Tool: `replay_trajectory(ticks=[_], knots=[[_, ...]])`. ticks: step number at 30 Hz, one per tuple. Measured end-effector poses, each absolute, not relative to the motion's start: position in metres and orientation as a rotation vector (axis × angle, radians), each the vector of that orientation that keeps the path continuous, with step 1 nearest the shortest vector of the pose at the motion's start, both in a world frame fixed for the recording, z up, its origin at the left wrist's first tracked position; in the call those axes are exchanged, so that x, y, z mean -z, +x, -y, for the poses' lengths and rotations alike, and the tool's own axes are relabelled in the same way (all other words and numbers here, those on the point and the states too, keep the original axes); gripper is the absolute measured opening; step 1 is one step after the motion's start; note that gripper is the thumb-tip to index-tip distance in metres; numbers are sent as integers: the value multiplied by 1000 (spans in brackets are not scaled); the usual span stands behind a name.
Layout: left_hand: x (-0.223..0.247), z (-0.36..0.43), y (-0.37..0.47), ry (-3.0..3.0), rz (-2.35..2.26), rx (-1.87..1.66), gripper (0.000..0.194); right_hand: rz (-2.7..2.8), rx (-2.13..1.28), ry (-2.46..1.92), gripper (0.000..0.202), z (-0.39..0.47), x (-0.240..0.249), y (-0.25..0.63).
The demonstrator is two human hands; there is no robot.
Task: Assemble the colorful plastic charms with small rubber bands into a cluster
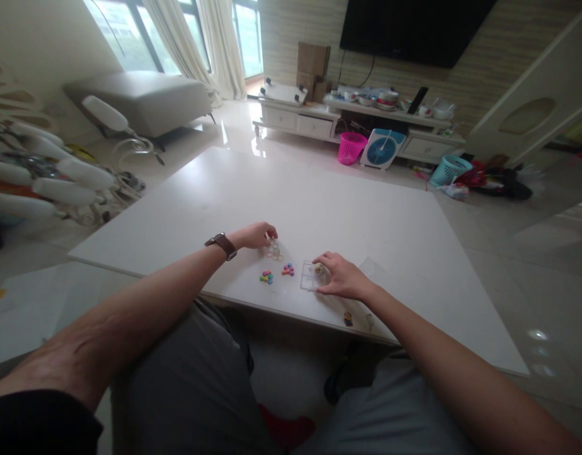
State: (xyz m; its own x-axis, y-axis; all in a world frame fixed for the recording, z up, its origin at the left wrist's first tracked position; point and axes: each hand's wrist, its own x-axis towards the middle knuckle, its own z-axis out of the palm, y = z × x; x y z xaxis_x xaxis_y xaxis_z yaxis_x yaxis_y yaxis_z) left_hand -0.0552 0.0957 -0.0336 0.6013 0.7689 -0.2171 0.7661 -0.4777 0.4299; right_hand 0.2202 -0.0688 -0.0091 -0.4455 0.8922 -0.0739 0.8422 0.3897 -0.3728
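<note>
On the white table, my left hand (258, 235) has its fingertips closed down at a small pile of pale rings (275, 252); what they pinch is too small to make out. My right hand (340, 275) is curved around the right side of a clear divided box (309, 277), thumb and fingers on its edges. Something small and yellowish (318, 269) lies in the box's upper right part. Two little heaps of colourful pieces, one green and pink (266, 277), one pink and purple (287, 270), sit between my hands.
A small yellow and blue figure (348, 318) and a pale small item (369, 321) lie near the table's front edge. A clear flat lid (372, 266) is right of the box. Beyond the table (291, 189) stand a pink basket (351, 148) and a blue fan (383, 149).
</note>
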Motion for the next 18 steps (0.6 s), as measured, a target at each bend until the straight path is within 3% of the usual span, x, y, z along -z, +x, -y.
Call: replay_trajectory(ticks=[18], knots=[[33,-96,-55,2248,-1223,15,20,2357,-470,-1562,47,67,12,220]])
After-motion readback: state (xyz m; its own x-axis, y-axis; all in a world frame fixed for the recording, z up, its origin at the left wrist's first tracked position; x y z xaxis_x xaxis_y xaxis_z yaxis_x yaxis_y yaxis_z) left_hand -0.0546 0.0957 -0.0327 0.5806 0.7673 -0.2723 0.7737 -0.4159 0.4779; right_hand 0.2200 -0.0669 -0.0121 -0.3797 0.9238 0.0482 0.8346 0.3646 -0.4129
